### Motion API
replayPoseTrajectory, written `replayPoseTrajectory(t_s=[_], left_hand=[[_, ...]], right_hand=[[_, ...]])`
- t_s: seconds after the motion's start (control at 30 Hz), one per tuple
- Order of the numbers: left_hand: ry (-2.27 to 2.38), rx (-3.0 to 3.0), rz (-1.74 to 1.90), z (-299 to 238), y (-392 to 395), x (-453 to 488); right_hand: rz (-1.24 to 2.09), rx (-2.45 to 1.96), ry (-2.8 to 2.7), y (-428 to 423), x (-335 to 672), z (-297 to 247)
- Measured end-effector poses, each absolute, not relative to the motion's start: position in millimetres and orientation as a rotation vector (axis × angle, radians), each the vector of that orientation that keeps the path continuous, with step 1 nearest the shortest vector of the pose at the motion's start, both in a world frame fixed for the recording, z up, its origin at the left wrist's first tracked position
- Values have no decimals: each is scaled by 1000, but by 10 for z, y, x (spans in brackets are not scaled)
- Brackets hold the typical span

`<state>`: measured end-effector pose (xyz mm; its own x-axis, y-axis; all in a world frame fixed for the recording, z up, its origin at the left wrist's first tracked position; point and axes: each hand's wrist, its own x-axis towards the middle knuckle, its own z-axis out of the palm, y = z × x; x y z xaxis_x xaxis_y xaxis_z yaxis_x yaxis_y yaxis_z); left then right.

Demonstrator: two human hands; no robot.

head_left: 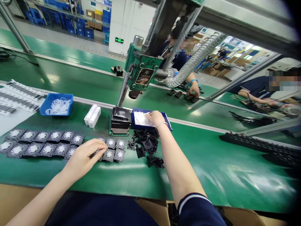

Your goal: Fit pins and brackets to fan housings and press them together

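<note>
I take twelve o'clock as straight across the bench from the worker's body. Toward ten lie two long rows of square black plastic housings with white spiral centres (48,149), faces up, I judge so each centre can be seen at a glance. Beyond them, nearer half past ten, a blue plastic tray (50,99) holds thin white plastic rings (58,106); its walls likely stop them scattering.

At eleven, the left hand (86,155) reaches low between those rows and a shorter group of the same square housings (111,142). Its thumb and forefinger come close together over the group's left edge; I cannot tell whether they pinch one. Past it stand upright white rectangular blocks (92,116).

At twelve sits a stacked black metal block (121,121), below and slightly left of the green metal press head (143,73).

Toward one, a loose heap of black plastic parts (147,141) lies close in, probably for a short reach. Just beyond it, the right hand (155,118) is over a shallow dark-blue box (168,123), fingers bent down to the small white parts (141,118); their tips are unclear, so I cannot say whether they grip.
</note>
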<state>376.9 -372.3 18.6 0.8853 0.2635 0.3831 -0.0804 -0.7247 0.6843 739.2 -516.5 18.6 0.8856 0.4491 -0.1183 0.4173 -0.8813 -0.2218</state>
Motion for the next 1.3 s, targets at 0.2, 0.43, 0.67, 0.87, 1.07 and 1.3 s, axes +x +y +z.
replayPoseTrajectory(t_s=[0.2,0.43,0.67,0.87,1.07,1.3], left_hand=[[297,2291,630,260,-3547,3733],[388,2184,615,291,-3571,3860],[287,1707,400,273,-3841,4143],[384,1590,372,323,-3733,4021],[523,1648,527,225,-3560,3718],[666,1832,636,268,-3543,3570]], right_hand=[[269,-2771,-693,-5292,7408,206],[6,-2443,-699,-5471,6893,417],[396,-1648,-1032,-5117,5585,439],[394,-1524,-1065,-4811,5330,357],[604,-1455,-1001,-4700,5447,202],[339,-1690,-1405,-4686,5364,139]])
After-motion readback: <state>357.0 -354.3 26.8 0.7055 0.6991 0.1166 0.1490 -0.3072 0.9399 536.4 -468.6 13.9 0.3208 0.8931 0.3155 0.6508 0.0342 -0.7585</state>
